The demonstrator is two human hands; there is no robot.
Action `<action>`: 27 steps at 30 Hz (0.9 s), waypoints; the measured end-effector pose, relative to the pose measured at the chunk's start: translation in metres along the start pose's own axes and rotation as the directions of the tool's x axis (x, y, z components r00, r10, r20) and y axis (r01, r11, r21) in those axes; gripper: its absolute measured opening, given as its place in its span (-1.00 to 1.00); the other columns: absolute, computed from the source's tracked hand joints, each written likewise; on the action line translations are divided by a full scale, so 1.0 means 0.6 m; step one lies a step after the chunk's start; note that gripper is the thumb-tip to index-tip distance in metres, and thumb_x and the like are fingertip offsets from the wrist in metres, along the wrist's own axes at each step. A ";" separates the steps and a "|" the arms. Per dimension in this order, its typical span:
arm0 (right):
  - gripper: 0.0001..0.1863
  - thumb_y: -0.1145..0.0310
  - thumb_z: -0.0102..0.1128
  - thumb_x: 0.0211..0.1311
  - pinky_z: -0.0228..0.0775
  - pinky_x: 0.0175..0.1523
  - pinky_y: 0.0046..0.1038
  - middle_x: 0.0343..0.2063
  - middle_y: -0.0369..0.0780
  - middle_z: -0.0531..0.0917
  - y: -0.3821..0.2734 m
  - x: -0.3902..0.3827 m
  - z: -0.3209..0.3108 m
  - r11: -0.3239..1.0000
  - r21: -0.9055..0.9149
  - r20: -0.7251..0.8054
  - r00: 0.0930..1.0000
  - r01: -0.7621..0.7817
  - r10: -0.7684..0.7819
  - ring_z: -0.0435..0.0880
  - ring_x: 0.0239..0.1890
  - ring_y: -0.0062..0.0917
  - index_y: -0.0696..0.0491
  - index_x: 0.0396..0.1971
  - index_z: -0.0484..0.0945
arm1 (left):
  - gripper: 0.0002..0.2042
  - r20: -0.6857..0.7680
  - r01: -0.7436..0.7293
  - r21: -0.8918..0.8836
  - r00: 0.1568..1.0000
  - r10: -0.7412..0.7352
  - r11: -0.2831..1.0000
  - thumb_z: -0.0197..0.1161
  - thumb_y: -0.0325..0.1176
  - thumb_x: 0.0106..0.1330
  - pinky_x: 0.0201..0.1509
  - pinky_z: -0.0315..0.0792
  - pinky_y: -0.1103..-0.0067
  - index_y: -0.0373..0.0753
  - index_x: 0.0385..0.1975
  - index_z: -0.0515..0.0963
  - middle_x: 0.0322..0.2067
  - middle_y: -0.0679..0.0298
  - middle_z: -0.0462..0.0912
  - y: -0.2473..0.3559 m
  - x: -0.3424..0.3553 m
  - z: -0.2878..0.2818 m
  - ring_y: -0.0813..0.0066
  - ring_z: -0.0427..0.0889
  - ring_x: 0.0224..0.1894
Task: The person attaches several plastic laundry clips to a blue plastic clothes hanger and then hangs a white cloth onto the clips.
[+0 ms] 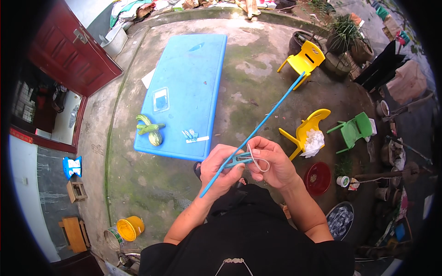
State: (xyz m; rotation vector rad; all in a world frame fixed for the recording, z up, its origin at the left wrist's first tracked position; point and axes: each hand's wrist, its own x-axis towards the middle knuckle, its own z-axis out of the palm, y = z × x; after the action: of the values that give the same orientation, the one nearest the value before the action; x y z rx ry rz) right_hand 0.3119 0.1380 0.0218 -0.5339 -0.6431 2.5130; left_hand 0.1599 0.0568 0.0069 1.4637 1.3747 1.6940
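Both my hands meet in front of my chest. My left hand (220,168) is closed, its thumb and fingers pinching a blue clothes peg (240,159). A long thin blue rod (271,112) slants across that hand, from near my wrist up toward the far yellow chair; whether the fingers grip it too is unclear. My right hand (275,163) pinches a thin white cord (262,168), which loops beside the peg. Several more blue pegs (189,135) and a white strip (197,140) lie at the near edge of the blue table (189,69).
Green gourds (150,127) and a clear plastic box (160,100) lie on the table. Yellow chairs (309,56), a green chair (355,131), a red basin (317,178) and a metal basin (340,220) stand on the right. A yellow bucket (130,228) is at lower left.
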 end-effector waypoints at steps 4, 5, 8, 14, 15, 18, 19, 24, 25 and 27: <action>-0.86 0.47 0.11 0.19 0.30 -0.63 -0.62 -0.54 -0.31 0.49 -0.003 -0.001 0.015 0.998 -0.034 -0.053 0.997 0.046 -0.047 0.44 -0.61 -0.65 0.09 -0.24 0.47 | -0.76 0.001 -0.029 0.058 1.000 0.029 0.998 0.30 -0.53 0.01 -0.29 0.41 0.60 -0.32 -0.27 0.53 -0.36 0.21 0.55 -0.005 0.001 -0.002 0.43 0.53 -0.33; -0.86 0.47 0.11 0.19 0.30 -0.63 -0.62 -0.54 -0.31 0.49 -0.002 0.000 0.016 0.998 -0.035 -0.053 0.998 0.045 -0.047 0.44 -0.61 -0.65 0.09 -0.24 0.47 | -0.76 0.000 -0.029 0.057 1.000 0.029 0.998 0.30 -0.53 0.01 -0.29 0.41 0.60 -0.32 -0.27 0.53 -0.36 0.21 0.55 -0.005 0.001 -0.001 0.43 0.53 -0.33; -0.86 0.47 0.10 0.20 0.33 -0.60 -0.63 -0.49 -0.29 0.51 0.002 -0.001 0.017 0.989 -0.110 -0.071 0.991 0.103 -0.111 0.49 -0.59 -0.65 0.12 -0.24 0.47 | -0.75 -0.010 -0.042 0.047 0.999 0.042 0.998 0.30 -0.52 0.01 -0.28 0.41 0.60 -0.31 -0.27 0.53 -0.37 0.21 0.55 -0.005 0.003 0.002 0.42 0.53 -0.33; -0.78 0.57 0.01 0.23 0.38 -0.41 -0.66 -0.42 -0.26 0.54 0.019 -0.008 0.014 0.626 -0.679 0.068 0.881 0.385 -0.468 0.53 -0.49 -0.68 0.17 -0.13 0.50 | -0.76 -0.091 0.112 -0.080 0.989 -0.119 0.990 0.28 -0.55 -0.03 -0.36 0.32 0.70 -0.31 -0.30 0.54 -0.38 0.26 0.52 0.017 0.003 0.018 0.61 0.42 -0.45; -0.78 0.57 0.01 0.23 0.38 -0.41 -0.66 -0.42 -0.26 0.54 0.018 -0.009 0.008 0.626 -0.679 0.068 0.882 0.384 -0.467 0.53 -0.49 -0.68 0.17 -0.13 0.50 | -0.76 -0.091 0.111 -0.074 0.989 -0.118 0.991 0.28 -0.55 -0.02 -0.37 0.31 0.69 -0.31 -0.29 0.54 -0.38 0.26 0.52 0.018 0.002 0.019 0.62 0.41 -0.45; -0.76 0.53 0.04 0.23 0.39 -0.32 -0.65 -0.40 -0.27 0.54 0.017 -0.011 0.000 0.416 -0.810 0.178 0.849 0.414 -0.497 0.54 -0.41 -0.66 0.18 -0.10 0.49 | -0.77 -0.097 0.108 -0.063 0.989 -0.114 0.992 0.28 -0.53 0.00 -0.37 0.31 0.69 -0.31 -0.29 0.54 -0.38 0.26 0.51 0.019 0.002 0.022 0.62 0.40 -0.46; -0.75 0.52 0.06 0.22 0.39 -0.28 -0.65 -0.37 -0.27 0.55 0.016 -0.016 0.005 0.403 -0.818 0.183 0.851 0.410 -0.492 0.54 -0.36 -0.66 0.17 -0.09 0.48 | -0.77 -0.108 0.106 -0.060 0.988 -0.112 0.993 0.28 -0.53 0.01 -0.37 0.31 0.69 -0.31 -0.28 0.54 -0.38 0.27 0.51 0.018 0.002 0.023 0.62 0.40 -0.46; -0.70 0.46 0.15 0.18 0.40 -0.24 -0.65 -0.28 -0.25 0.57 0.022 -0.020 0.006 0.566 -0.730 0.088 0.873 0.384 -0.479 0.57 -0.27 -0.65 0.16 -0.07 0.47 | -0.77 -0.015 -0.032 0.053 0.999 0.033 0.998 0.28 -0.55 0.12 -0.39 0.50 0.68 -0.35 -0.21 0.51 -0.31 0.19 0.52 0.007 0.006 0.017 0.55 0.57 -0.42; -0.69 0.45 0.17 0.17 0.40 -0.24 -0.65 -0.26 -0.25 0.58 0.021 -0.019 0.003 0.571 -0.726 0.090 0.876 0.384 -0.474 0.57 -0.24 -0.64 0.16 -0.07 0.47 | -0.77 -0.012 -0.065 0.055 0.998 0.066 0.996 0.29 -0.53 0.12 -0.31 0.49 0.67 -0.33 -0.21 0.52 -0.31 0.20 0.53 0.006 0.006 0.018 0.54 0.56 -0.38; -0.67 0.44 0.19 0.16 0.41 -0.24 -0.64 -0.24 -0.24 0.58 0.020 -0.018 0.003 0.576 -0.722 0.091 0.878 0.383 -0.470 0.58 -0.22 -0.63 0.16 -0.06 0.47 | -0.73 -0.006 0.017 -0.049 1.000 -0.017 0.999 0.30 -0.52 0.12 -0.23 0.47 0.65 -0.33 -0.17 0.51 -0.30 0.21 0.55 -0.008 -0.004 0.017 0.54 0.56 -0.31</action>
State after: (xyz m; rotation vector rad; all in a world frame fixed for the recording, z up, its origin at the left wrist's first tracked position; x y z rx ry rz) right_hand 0.3155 0.1222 0.0194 -0.6735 -1.5446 1.6734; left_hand 0.1690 0.0597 0.0007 1.4168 1.3359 1.7113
